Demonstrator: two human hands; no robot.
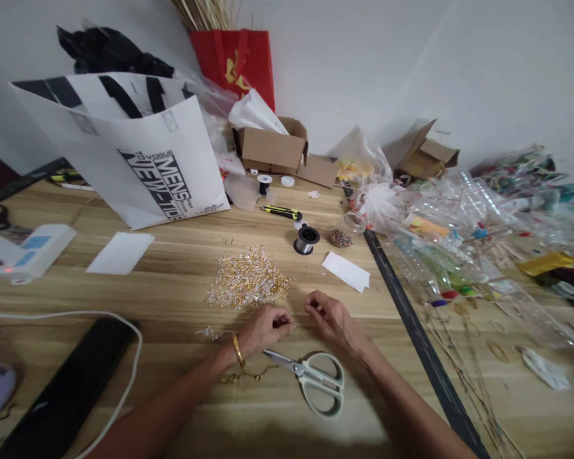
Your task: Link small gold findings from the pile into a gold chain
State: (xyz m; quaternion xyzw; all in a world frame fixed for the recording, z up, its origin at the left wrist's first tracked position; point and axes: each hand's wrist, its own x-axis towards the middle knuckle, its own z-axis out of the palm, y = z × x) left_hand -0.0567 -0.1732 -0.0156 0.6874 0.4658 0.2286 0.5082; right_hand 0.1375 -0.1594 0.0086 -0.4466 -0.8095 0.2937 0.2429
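My left hand (266, 326) is closed in a pinch just in front of a pile of gold and clear beads (249, 275). Facing it a short way off, my right hand (333, 320) is also closed, thumb against fingers. Whatever either pinch holds is too small to make out. Below the hands lie scissors (321, 382) with pale handles, blades pointing left. A gold chain (242, 377) rests by the left wrist, with a few clear beads (210, 332) beside that forearm. Beyond my right hand stands a black spool of wire (307, 238).
A jar of mixed beads (340, 238) and folded white paper (347, 271) lie right of the spool. Behind are a yellow-black utility knife (282, 211), a cardboard box (272, 150) and a tall white bag (138, 153). Plastic packets (440, 229) crowd the right; a white cable (138, 347) crosses the left.
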